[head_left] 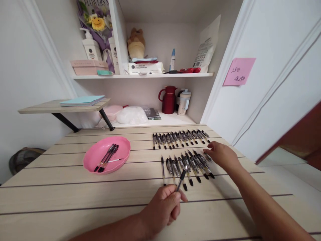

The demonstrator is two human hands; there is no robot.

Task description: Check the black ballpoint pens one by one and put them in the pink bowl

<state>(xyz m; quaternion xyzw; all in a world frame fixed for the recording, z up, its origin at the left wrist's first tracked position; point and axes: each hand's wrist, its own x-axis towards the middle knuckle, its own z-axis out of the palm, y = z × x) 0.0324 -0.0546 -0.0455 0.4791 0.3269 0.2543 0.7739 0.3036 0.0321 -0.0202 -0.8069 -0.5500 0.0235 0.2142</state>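
My left hand (pixel 167 203) is closed around an uncapped black gel pen (pixel 182 178), its bare tip pointing up and away from me. Beyond it, a near row of uncapped pens (pixel 192 167) lies on the table, with clear black-clipped caps among them. At the right end of this row, my right hand (pixel 223 154) reaches down with thumb and forefinger bent together at a pen cap (pixel 207 157); the fingers partly hide its upper end. Farther back lies a second row of pens and caps (pixel 179 138).
To the left, a pink scalloped tray (pixel 87 157) holds several black pens and a thin white refill (pixel 115 160). A small raised shelf (pixel 45 106) stands behind it. The cabinet at the back holds a red jug (pixel 169 100) and a pale tumbler (pixel 184 102).
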